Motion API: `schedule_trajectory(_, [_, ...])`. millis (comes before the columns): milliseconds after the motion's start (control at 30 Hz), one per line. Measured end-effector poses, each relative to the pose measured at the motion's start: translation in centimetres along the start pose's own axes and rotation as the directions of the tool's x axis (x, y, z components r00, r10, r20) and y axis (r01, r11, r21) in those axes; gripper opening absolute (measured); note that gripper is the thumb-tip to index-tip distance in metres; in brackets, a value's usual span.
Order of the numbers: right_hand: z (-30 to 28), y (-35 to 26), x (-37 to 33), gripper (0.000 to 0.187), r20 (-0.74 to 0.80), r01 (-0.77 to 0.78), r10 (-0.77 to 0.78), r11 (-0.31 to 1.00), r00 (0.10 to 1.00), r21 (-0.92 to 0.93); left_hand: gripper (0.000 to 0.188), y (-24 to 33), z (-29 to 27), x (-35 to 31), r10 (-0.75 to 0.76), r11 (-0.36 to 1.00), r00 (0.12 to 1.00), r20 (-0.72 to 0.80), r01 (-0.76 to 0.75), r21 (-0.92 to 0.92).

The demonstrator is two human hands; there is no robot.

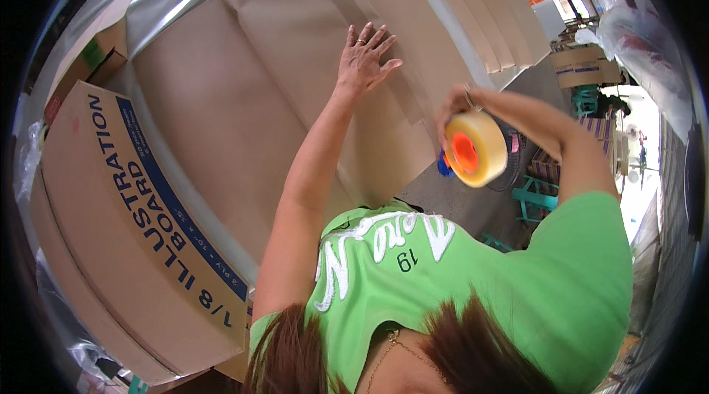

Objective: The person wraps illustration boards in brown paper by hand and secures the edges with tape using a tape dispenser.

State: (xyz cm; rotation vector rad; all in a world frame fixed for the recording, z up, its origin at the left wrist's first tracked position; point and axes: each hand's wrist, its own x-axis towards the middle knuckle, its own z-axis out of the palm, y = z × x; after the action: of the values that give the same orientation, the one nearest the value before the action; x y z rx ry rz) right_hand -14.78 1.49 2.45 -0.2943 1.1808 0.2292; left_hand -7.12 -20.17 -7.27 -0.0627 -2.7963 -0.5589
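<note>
My left hand (360, 65) lies flat on a large brown cardboard piece (273, 47), fingers spread, a ring on one finger. Beneath and beside it runs a strip of clear brown-looking tape (406, 95) along the board. My right hand (454, 107), slightly blurred, is closed on a tape dispenser (464, 152) with a wide roll of clear tape, an orange hub and a blue part. The dispenser is held off the board's near right edge. Its handle is mostly hidden by my fingers.
A printed cardboard box (140, 239) stands at the left, with a smaller open box (92, 54) behind it. Stacked flat cardboard (491, 10) lies at the far right. Past it are another box (586, 67), a teal stool (533, 199) and clear plastic bags (642, 47).
</note>
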Motion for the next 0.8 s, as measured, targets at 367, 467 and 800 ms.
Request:
schedule_trajectory(367, [11.4, 0.5, -10.8, 0.053, -0.910, 0.743, -0.295, 0.669, 0.291, 0.020, 0.071, -11.5, -1.1, 11.8, -0.281, 0.923, 0.952, -0.118, 0.302, 0.237])
schedule_trajectory(467, [12.0, -2.1, -6.7, 0.053, -0.920, 0.733, -0.242, 0.556, -0.309, -0.393, 0.069, -14.4, -2.0, 15.1, -0.461, 0.878, 0.886, 0.051, 0.447, 0.174])
schedule_trajectory(800, [9.7, -4.8, 2.8, 0.051, -0.494, 0.192, -0.295, 0.668, -0.818, -0.719, 0.062, -2.2, -2.8, -1.8, -0.314, 0.932, 0.940, -0.134, 0.332, 0.147])
